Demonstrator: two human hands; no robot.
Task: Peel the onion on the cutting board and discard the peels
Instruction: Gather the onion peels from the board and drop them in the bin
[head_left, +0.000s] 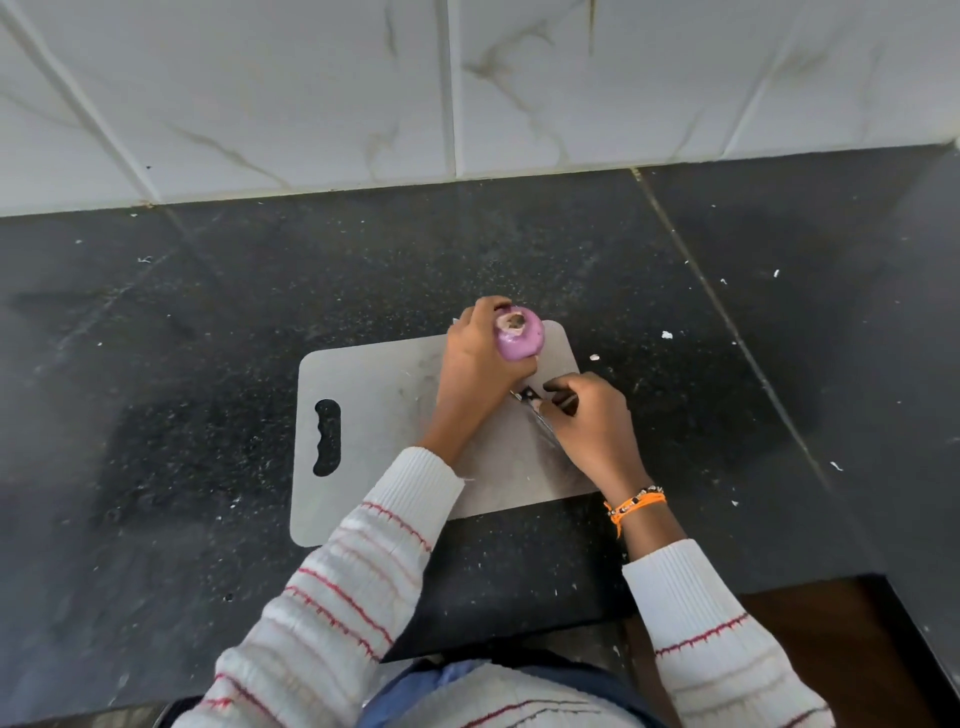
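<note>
A purple onion (519, 335) with a pale cut end facing up sits at the far right corner of the grey cutting board (374, 415). My left hand (478, 369) wraps around its left side and holds it. My right hand (592, 421) rests on the board just below the onion, its fingers closed around a small knife (530, 400) whose blade lies flat on the board. The knife handle is mostly hidden under my fingers.
The board lies on a black speckled counter (156, 364) with small white scraps (666, 335) scattered to the right. A white tiled wall (467, 78) stands behind. The counter's front edge steps inward near my body.
</note>
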